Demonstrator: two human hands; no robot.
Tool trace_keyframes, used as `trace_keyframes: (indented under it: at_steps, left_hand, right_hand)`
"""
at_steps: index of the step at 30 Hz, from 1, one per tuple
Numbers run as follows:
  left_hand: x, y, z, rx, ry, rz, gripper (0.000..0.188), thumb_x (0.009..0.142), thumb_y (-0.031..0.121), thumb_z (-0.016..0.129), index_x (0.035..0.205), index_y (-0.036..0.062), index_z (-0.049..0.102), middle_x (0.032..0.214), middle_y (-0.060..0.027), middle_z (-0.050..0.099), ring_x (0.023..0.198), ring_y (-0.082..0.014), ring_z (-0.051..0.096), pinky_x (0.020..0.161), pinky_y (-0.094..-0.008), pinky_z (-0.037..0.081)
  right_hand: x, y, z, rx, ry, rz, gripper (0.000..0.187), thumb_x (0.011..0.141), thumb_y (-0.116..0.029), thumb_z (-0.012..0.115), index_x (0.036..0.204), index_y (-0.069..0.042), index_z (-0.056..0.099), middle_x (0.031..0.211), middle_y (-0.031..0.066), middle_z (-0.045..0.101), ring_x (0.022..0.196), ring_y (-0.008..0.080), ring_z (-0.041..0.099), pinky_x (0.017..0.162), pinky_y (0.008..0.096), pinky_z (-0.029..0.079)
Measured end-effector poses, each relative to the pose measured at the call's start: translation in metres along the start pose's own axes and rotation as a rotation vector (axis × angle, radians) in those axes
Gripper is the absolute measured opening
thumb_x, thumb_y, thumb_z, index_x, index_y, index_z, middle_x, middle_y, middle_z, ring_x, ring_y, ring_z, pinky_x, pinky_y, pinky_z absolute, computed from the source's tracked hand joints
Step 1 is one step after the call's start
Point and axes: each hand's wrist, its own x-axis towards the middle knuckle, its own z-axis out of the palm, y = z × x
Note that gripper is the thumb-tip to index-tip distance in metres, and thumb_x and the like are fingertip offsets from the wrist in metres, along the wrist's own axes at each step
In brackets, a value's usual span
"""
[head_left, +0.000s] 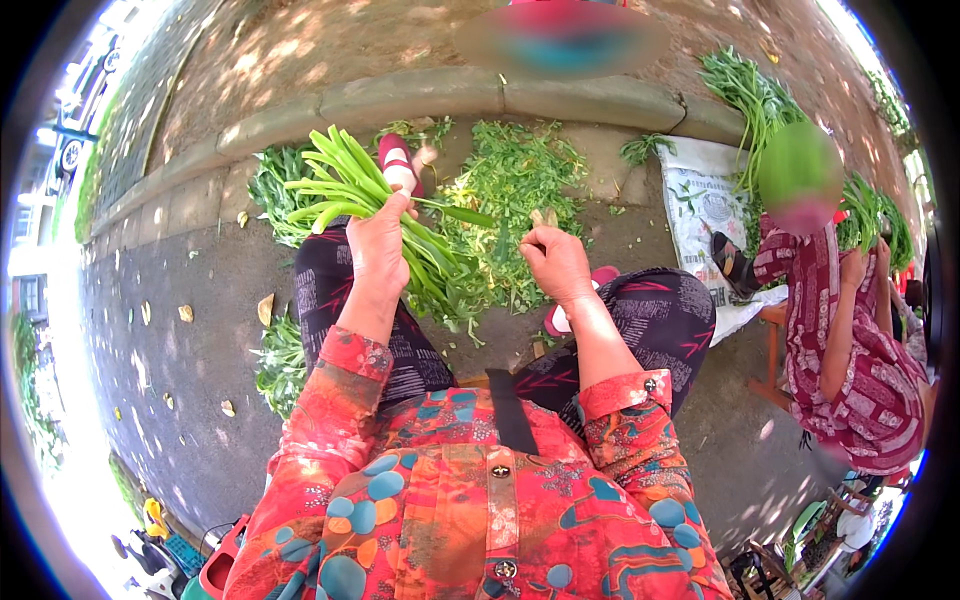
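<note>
My left hand is wrapped round a bunch of long-stemmed leafy greens. The pale green cut ends fan out up and to the left, and the leaves hang down between my knees. A single long leaf sticks out from this bunch toward my right hand. That hand is closed in a pinch, apart from the bunch. A small pale tan bit shows at its fingertips; whether it is held cannot be made out. Beneath both hands a heap of loose leaves, green with some yellow, covers the ground.
More greens lie left of my knee, and another pile sits below them. On the right, long greens rest by a white woven sack. A person in a maroon patterned garment sits there, holding greens. A stone curb runs beyond.
</note>
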Motion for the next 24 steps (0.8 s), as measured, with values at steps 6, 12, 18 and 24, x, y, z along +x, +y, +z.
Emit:
trace_keyframes:
  at_steps: [6, 12, 18, 24]
  left_hand:
    - [-0.002, 0.004, -0.003, -0.056, 0.008, -0.057, 0.017, 0.077, 0.001, 0.066, 0.092, 0.0014, 0.06, 0.077, -0.0052, 0.059, 0.064, -0.0144, 0.056, 0.059, -0.0278, 0.046]
    - [-0.008, -0.003, 0.004, -0.045, -0.033, -0.086, 0.015, 0.077, 0.002, 0.066, 0.091, 0.0029, 0.06, 0.074, -0.0047, 0.058, 0.063, -0.0146, 0.056, 0.06, -0.0277, 0.045]
    - [-0.013, -0.009, 0.008, -0.076, -0.063, -0.083, 0.014, 0.078, 0.001, 0.066, 0.091, 0.0024, 0.06, 0.075, -0.0048, 0.058, 0.063, -0.0153, 0.056, 0.06, -0.0275, 0.045]
    - [-0.016, -0.01, 0.011, -0.065, -0.059, -0.091, 0.015, 0.077, -0.001, 0.066, 0.091, 0.0011, 0.06, 0.077, -0.0048, 0.059, 0.064, -0.0153, 0.057, 0.061, -0.0276, 0.045]
  right_hand:
    - [0.0, -0.011, 0.0, 0.134, -0.006, 0.151, 0.017, 0.076, -0.007, 0.06, 0.09, -0.008, 0.07, 0.083, 0.0124, 0.066, 0.072, 0.0245, 0.064, 0.067, 0.0326, 0.049]
    - [0.004, 0.005, 0.008, 0.452, -0.1, 0.12, 0.021, 0.082, -0.008, 0.065, 0.101, -0.002, 0.068, 0.086, 0.001, 0.066, 0.072, 0.0064, 0.056, 0.065, 0.0224, 0.044]
    - [0.003, -0.009, 0.004, 0.535, -0.182, 0.174, 0.017, 0.084, -0.012, 0.065, 0.097, 0.0, 0.066, 0.081, -0.0006, 0.064, 0.073, 0.0049, 0.056, 0.067, 0.0201, 0.044]
    - [0.003, -0.003, 0.011, 0.501, -0.143, 0.179, 0.016, 0.086, -0.012, 0.061, 0.093, 0.001, 0.066, 0.077, 0.0003, 0.063, 0.071, 0.0066, 0.056, 0.066, 0.021, 0.044]
